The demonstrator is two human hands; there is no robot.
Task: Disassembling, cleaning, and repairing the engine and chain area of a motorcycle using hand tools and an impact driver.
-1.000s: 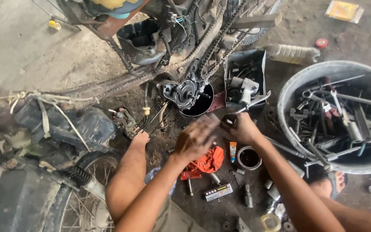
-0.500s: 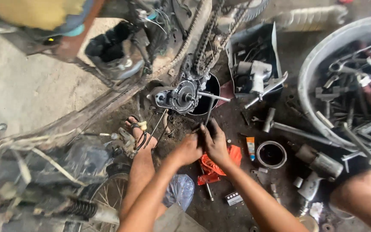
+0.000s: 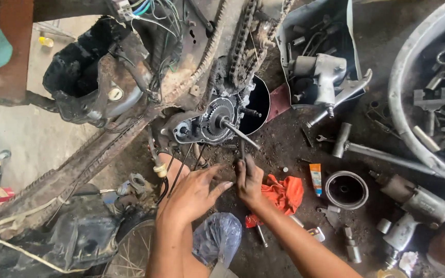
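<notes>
Here we keep the right hand (image 3: 249,183), fingers closed around the thin dark tool (image 3: 242,159) just below the open engine case (image 3: 209,123), steady and square while the left hand (image 3: 194,193), fingers loosely spread and holding nothing, braces beside it.
</notes>
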